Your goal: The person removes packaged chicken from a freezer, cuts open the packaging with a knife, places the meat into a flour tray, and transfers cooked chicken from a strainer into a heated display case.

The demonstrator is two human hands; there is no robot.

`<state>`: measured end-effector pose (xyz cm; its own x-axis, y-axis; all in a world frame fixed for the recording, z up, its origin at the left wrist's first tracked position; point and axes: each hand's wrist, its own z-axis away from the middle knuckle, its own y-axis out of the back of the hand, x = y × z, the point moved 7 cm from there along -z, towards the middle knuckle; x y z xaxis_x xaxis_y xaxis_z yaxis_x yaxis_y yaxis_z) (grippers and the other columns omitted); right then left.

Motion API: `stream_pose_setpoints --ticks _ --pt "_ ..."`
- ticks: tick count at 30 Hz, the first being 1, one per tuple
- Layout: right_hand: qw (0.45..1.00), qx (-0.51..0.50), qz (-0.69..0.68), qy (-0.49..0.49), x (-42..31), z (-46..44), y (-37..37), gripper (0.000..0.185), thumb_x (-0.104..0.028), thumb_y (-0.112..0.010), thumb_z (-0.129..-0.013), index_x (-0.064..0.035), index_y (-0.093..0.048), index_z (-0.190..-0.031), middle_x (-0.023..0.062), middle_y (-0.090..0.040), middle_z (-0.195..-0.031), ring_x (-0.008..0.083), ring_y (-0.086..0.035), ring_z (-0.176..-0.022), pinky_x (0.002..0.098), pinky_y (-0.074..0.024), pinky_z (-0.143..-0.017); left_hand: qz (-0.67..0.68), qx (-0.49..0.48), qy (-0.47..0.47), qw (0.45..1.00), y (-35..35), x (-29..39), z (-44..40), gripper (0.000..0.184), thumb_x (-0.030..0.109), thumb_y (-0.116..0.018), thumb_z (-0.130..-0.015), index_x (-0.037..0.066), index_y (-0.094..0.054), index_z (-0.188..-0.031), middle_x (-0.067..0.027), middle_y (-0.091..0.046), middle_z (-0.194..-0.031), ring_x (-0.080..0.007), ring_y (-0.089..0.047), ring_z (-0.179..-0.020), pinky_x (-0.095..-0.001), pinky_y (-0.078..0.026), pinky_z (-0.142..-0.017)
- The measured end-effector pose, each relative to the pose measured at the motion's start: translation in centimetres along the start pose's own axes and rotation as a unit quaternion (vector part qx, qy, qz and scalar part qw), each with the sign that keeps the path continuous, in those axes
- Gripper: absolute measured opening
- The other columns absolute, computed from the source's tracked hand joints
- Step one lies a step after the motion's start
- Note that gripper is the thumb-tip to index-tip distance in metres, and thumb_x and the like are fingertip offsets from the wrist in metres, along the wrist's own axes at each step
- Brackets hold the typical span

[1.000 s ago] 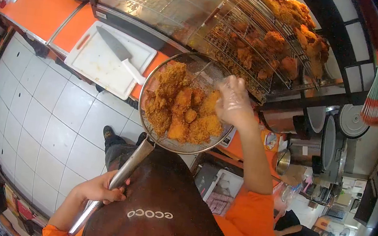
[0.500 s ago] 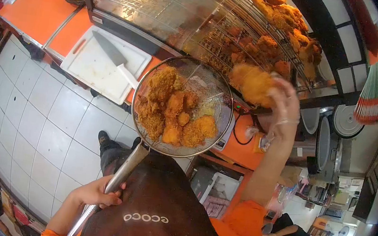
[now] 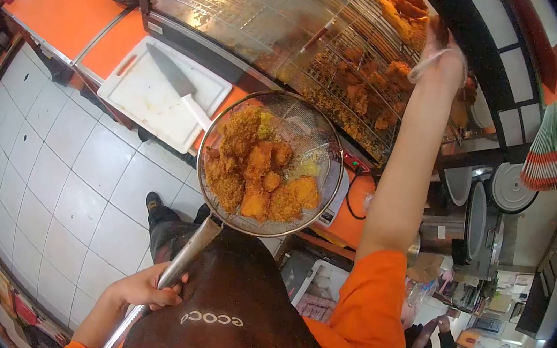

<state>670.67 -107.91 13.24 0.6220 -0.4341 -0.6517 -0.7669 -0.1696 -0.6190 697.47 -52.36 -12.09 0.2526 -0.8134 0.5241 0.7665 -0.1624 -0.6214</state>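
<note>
- The left hand [image 3: 149, 289] is wrapped round the handle [image 3: 195, 247] of the strainer [image 3: 306, 135], which sits in the middle of the scene; whether the rim also rests on something, I cannot tell.
- The right hand [image 3: 445, 59] is raised far right at the cabinet [image 3: 203, 52], by the pile [image 3: 402, 11]; its fingertips are hidden, so I cannot tell whether it grasps anything.
- With one hand on a long handle, a loose or turning wrist could tip the strainer and spill the pieces [image 3: 259, 161].
- The right arm's long reach could sway the body and tilt the strainer too.
- The pile is heaped, so a careless push could topple some of it.
- The knife [image 3: 172, 72] juts off the board [image 3: 131, 88] towards the strainer's left rim; a swing left could knock it.
- The strainer holds browned pieces, mostly left and near, with crumbs on the right.
- The cabinet has the pile high up, with more food on a lower rack [image 3: 363, 90].
- Near right, a tub [image 3: 331, 279] holds something pinkish, unclear.
</note>
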Motion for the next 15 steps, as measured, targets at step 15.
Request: stream_pose_setpoints --ticks 15 --pt "0.771 -0.376 0.501 -0.114 7.4 25.0 -5.3 0.035 -0.019 -0.071 -0.087 -0.0069 -0.060 -0.117 0.0115 -0.060 -0.124 0.0248 -0.061 -0.110 0.0374 -0.0545 -0.085 -0.045 0.022 -0.001 0.999 0.6 0.4 0.1 0.047 0.000 -0.066 -0.079 0.010 -0.046 -0.120 0.0022 -0.052 -0.084 -0.0074 -0.056 -0.070 -0.0219 -0.043 -0.050"
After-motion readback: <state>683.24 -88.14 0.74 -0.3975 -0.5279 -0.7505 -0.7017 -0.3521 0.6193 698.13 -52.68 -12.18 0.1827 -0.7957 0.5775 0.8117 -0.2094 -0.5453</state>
